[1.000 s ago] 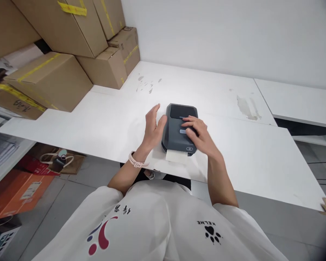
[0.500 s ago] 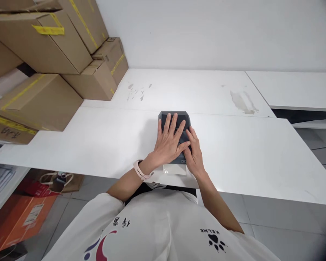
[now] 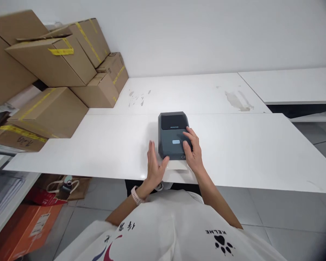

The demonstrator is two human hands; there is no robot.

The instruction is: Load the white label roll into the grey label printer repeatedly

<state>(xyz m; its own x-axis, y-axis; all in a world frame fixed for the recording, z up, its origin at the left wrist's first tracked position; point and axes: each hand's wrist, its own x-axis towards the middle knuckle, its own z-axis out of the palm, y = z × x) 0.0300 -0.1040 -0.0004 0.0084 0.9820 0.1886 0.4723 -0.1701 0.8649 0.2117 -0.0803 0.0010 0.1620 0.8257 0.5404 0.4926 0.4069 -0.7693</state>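
Note:
A dark grey label printer stands near the front edge of a white table. A white label sticks out of its front slot. My right hand rests on the printer's right front part, fingers curled over the top. My left hand is open, fingers straight, at the printer's front left corner, with its thumb touching the label's left end. A pink watch is on my left wrist.
Several brown cardboard boxes with yellow tape are stacked at the table's left and back left. A second white table adjoins at the right. Under the table's left end lie an orange box and a brown bag.
My left hand has come off the printer's top and dropped to its front left corner. The right hand stays on the printer. The view has shifted a little to the left.

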